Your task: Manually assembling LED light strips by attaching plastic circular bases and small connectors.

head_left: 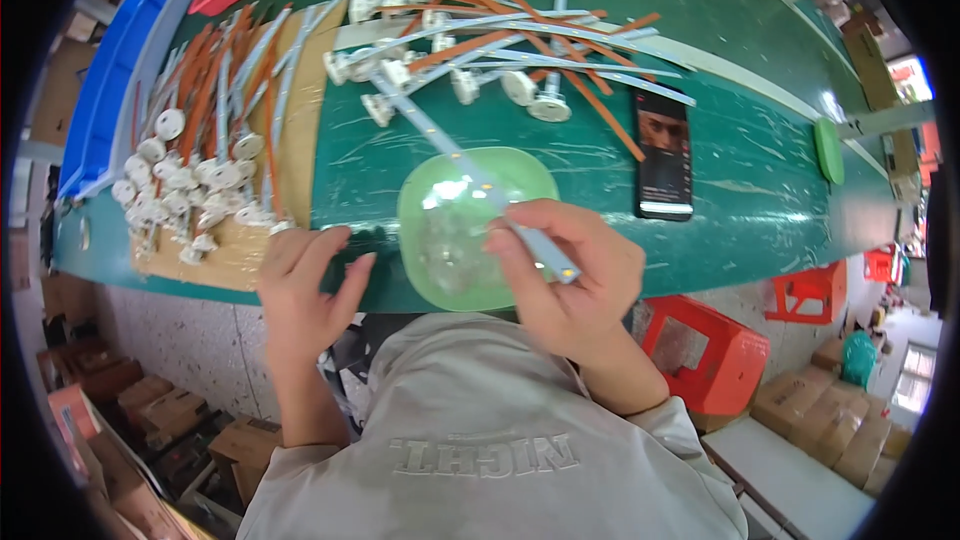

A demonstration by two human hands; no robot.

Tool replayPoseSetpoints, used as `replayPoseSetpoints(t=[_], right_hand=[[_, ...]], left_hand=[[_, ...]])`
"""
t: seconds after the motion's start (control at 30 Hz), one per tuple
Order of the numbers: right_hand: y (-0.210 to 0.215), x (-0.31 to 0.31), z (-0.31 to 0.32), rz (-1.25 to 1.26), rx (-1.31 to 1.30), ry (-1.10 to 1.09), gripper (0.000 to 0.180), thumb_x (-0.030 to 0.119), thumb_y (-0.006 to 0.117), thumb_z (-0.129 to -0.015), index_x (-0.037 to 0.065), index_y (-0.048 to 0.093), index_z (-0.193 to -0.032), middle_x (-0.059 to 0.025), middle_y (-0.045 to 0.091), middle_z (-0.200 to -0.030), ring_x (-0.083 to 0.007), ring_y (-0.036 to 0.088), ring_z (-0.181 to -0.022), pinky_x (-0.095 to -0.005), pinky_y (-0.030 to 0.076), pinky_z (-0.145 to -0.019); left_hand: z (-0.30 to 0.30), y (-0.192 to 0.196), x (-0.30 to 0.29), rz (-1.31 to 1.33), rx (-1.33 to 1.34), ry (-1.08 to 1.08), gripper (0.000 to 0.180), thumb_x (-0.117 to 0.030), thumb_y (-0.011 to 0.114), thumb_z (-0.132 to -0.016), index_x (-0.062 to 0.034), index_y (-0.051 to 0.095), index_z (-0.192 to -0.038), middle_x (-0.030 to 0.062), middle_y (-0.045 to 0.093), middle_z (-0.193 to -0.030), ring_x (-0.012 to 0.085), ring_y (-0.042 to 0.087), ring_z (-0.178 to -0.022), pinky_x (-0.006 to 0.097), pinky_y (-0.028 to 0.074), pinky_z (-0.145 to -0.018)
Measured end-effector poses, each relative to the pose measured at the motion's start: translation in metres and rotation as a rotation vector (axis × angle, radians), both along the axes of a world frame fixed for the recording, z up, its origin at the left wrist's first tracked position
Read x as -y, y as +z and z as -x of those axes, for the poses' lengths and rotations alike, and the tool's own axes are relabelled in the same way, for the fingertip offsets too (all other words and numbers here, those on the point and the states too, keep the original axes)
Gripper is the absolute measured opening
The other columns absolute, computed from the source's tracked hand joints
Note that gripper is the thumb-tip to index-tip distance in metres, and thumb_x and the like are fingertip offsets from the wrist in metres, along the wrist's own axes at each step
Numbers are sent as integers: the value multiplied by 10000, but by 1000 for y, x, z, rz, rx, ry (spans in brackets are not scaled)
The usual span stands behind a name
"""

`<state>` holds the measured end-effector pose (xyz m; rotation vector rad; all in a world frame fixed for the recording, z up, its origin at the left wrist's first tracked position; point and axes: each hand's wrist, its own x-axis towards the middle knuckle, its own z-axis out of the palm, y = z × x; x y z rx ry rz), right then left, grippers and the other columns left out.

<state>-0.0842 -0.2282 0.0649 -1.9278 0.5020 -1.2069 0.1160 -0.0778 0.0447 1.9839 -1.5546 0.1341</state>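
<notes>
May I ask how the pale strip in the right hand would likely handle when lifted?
The pale strip is probably fairly stiff, looking straight though the right hand pinches it near one end. Its slim profile suggests it is light.

The green bench [770,210] has a scuffed, glossy top; a light green bowl [532,170] sits near its front edge; a phone [664,165] lies screen-up to the right; orange and pale strips [460,51] heap behind; a brown sheet [306,120] lies left, beside a blue bin [120,70].

The shirt [490,410] is pale grey (short-sleeved, with raised lettering [487,455])
</notes>
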Motion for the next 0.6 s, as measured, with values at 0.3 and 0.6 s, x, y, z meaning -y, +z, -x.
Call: replayPoseSetpoints(t=[0.3, 0.6], right_hand=[[-6, 8, -6, 136, -5, -79, 163, -45, 774, -733, -5, 705, -875, -108, 707, -788, -235, 681, -652, -292, 535, -583], [1, 3, 5, -137, 88, 43, 128, -74, 608, -869, -80, 642, -992, -156, 700, -778, -189, 674, -663, -285, 530, -602]], left_hand=[[-1, -6, -4, -5, -34, 25, 269, -98, 803, -731, -28, 698, -968, 89, 666, -813, 290, 611, -759, 382, 483, -699], [-4, -4, -9, 40, -30, 18, 314, -4, 775, -749, 28, 680, -1046, 130, 675, -871, 240, 641, -782, 329, 513, -706]])
